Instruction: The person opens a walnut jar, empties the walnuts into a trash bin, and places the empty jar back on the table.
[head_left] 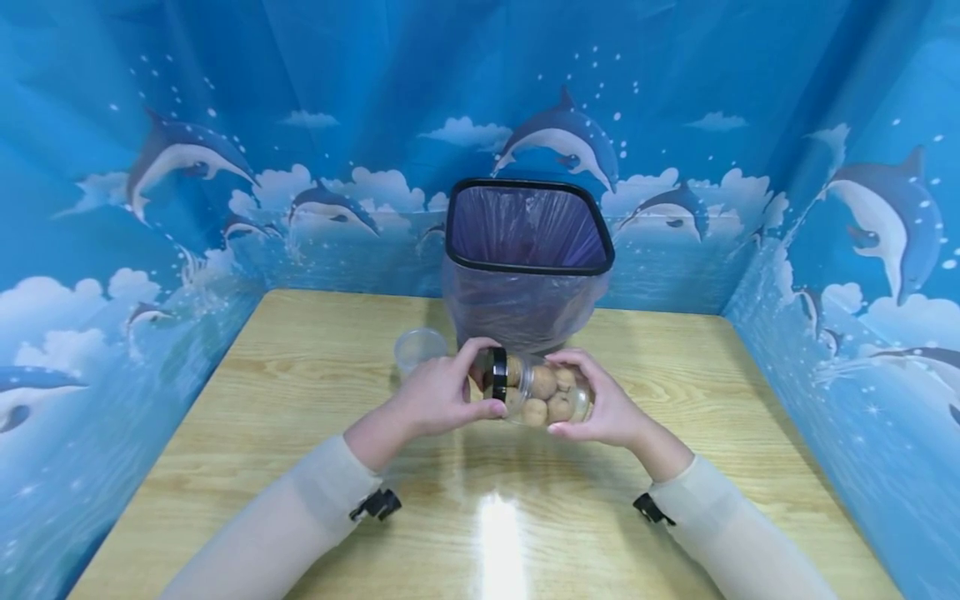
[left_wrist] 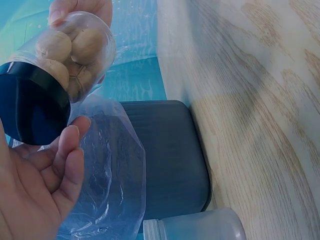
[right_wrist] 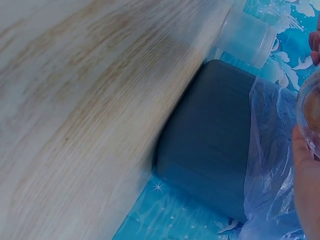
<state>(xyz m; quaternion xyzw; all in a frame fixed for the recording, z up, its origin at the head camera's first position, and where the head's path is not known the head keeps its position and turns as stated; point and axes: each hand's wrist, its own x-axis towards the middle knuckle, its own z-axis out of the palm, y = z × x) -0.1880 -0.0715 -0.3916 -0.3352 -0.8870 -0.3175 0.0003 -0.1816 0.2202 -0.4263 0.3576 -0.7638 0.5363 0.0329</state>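
A clear jar [head_left: 534, 392] of round brown walnuts [head_left: 543, 382] is held sideways above the table, its black lid [head_left: 498, 375] toward the left. My left hand [head_left: 446, 393] grips the lid end, thumb in front and fingers behind. Around the jar's base on the other side, my right hand [head_left: 603, 408] holds on with thumb and fingers. The left wrist view shows the black lid [left_wrist: 35, 102] on the jar, against the left fingers. In the right wrist view only part of the right hand [right_wrist: 306, 185] and the jar's edge appear.
Just behind the jar stands a dark bin [head_left: 529, 271] lined with a translucent purple bag [head_left: 525, 304]. An open clear plastic container [head_left: 420, 346] stands left of the bin on the wooden table [head_left: 315, 367]. Blue dolphin-print curtains [head_left: 360, 100] enclose the table's back and sides.
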